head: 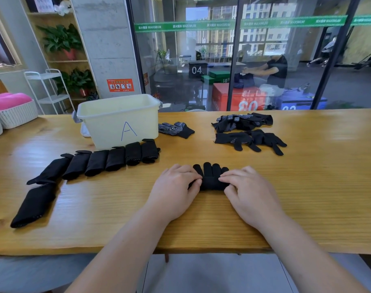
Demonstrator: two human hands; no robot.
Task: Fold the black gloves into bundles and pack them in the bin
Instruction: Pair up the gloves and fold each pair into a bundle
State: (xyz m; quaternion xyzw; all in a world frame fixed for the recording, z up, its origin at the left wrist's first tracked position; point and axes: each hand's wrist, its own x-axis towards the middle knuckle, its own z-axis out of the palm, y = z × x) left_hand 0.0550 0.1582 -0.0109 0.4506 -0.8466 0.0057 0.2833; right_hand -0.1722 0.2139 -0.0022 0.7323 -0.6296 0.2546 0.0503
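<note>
A black glove (pixel 211 176) lies on the wooden table (pixel 307 187) in front of me, its fingers pointing away. My left hand (pixel 176 191) and my right hand (pixel 248 191) both pinch its rolled near edge from either side. A row of several folded black bundles (pixel 108 160) runs diagonally left of my hands, ending at a larger one (pixel 35 205). The pale yellow bin marked "A" (pixel 119 119) stands behind the row. Loose black gloves lie in a pile (pixel 243 121) at the far right, with more (pixel 252 140) just in front and a dotted one (pixel 175 129) beside the bin.
White woven baskets with pink cloth (pixel 11 111) sit at the table's left end. A glass wall (pixel 243 60) runs behind the table, a person visible beyond it. The table's front edge (pixel 180 249) is close to my forearms.
</note>
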